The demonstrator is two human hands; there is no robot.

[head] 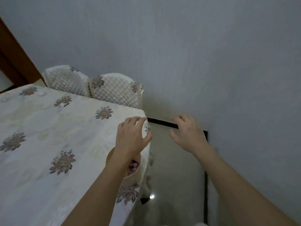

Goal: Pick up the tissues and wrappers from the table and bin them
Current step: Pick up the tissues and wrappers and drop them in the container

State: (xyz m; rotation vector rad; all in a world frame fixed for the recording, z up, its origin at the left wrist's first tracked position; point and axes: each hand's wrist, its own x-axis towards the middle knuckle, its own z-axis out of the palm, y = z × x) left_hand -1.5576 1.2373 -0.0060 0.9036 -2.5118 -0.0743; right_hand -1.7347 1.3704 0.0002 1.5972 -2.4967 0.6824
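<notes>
Both hands are empty with fingers spread: left hand (pixel 132 137) over the table's (pixel 48 128) far right corner, right hand (pixel 189 136) beyond its edge.

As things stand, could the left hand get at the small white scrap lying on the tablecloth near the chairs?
Probably yes. The left hand is empty and open over the table's corner, and only bare tablecloth lies between it and the scrap, though it needs a long stretch.
</notes>
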